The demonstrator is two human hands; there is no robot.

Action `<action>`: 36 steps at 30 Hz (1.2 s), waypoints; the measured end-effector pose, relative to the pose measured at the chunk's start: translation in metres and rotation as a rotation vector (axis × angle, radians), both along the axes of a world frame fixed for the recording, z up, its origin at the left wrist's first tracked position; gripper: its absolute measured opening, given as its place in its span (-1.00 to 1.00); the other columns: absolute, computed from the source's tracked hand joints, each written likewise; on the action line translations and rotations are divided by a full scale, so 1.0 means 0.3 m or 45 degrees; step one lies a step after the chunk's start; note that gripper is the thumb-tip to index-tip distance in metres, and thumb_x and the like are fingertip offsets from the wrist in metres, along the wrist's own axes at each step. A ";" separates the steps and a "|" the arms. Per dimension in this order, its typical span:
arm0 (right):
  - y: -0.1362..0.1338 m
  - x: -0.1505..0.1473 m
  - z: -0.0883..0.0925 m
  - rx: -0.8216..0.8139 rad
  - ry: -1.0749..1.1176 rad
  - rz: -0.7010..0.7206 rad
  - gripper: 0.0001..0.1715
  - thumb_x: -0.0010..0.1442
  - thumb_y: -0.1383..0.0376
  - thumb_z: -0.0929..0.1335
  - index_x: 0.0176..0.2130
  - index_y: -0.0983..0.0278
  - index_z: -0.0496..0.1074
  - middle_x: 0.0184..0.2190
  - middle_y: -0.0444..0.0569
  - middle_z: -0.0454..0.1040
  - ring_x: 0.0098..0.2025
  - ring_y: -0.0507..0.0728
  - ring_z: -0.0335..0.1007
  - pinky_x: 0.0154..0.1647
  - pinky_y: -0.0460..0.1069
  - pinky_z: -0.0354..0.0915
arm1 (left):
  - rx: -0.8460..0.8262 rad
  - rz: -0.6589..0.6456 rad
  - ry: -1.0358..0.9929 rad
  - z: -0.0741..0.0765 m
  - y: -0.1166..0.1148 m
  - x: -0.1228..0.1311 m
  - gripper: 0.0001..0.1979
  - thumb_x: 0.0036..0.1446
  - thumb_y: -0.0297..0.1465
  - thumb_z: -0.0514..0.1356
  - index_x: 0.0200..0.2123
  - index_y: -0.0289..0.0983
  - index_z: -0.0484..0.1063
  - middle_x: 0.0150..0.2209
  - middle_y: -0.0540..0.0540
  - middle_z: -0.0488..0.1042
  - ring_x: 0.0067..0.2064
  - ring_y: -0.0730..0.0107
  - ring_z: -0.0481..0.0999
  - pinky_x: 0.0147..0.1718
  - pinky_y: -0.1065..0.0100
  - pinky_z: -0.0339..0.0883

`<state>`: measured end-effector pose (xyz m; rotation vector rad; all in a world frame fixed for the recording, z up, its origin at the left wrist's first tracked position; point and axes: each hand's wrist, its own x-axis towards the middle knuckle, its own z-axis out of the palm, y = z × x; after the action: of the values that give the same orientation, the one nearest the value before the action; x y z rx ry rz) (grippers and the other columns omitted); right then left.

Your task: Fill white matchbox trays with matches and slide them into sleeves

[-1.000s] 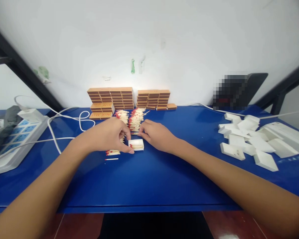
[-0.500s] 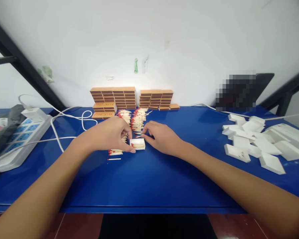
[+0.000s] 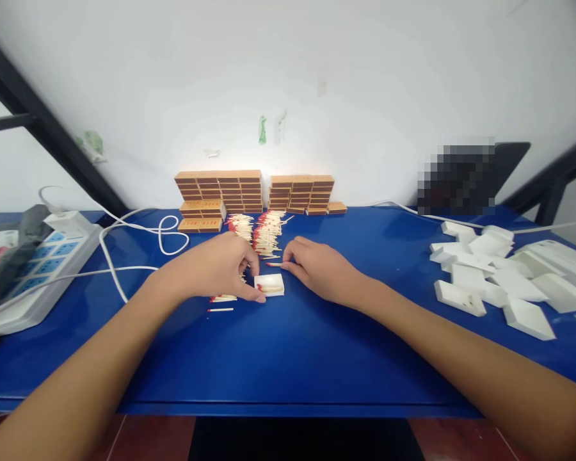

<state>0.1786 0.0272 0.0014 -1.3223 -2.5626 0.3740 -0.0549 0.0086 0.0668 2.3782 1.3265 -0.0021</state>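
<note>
A small white matchbox tray (image 3: 274, 280) lies on the blue table, with a few red-headed matches inside along its near side. My left hand (image 3: 216, 266) grips the tray's left end between thumb and fingers. Just beyond the tray, my right hand (image 3: 319, 269) pinches a match (image 3: 273, 264) by its plain end, its red head pointing left. A heap of matches (image 3: 267, 238) is behind the tray. Another heap (image 3: 240, 224) lies to its left, partly covered by my left hand. One loose match (image 3: 221, 310) rests nearer the front edge.
Stacks of brown matchboxes (image 3: 218, 186) stand against the wall, with a second stack (image 3: 301, 192) beside them. White trays (image 3: 475, 269) are heaped on the right. At left are a power strip (image 3: 52, 262) and a looping white cable (image 3: 106, 246).
My right hand has drawn slightly right and nearer with the match, away from the heap. The tray and my left hand have shifted a little right and nearer.
</note>
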 end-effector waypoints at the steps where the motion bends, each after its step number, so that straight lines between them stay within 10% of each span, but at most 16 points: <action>1: -0.001 0.004 0.000 0.003 -0.012 -0.002 -0.88 0.52 0.27 0.34 -0.06 0.27 0.47 -0.03 0.04 0.55 -0.15 0.15 0.47 -0.20 0.01 0.18 | 0.005 -0.005 -0.003 -0.003 0.001 0.000 -0.64 -0.01 -0.10 0.54 -0.30 -0.25 0.70 -0.57 0.07 0.45 -0.54 0.48 0.36 -0.51 0.37 0.09; 36: -0.063 0.034 0.031 -0.094 0.206 0.224 -0.87 0.46 0.32 0.36 -0.21 0.26 0.45 -0.22 -0.06 0.44 -0.29 0.07 0.29 -0.26 -0.02 0.12 | 0.180 -0.058 -0.025 -0.033 0.009 0.010 -0.66 0.05 -0.07 0.51 -0.28 -0.21 0.73 -0.56 0.07 0.45 -0.52 0.47 0.38 -0.50 0.35 0.07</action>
<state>0.1887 0.0083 0.0107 -1.0444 -2.5560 0.5881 -0.0518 0.0113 0.0571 2.5188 1.3023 0.1044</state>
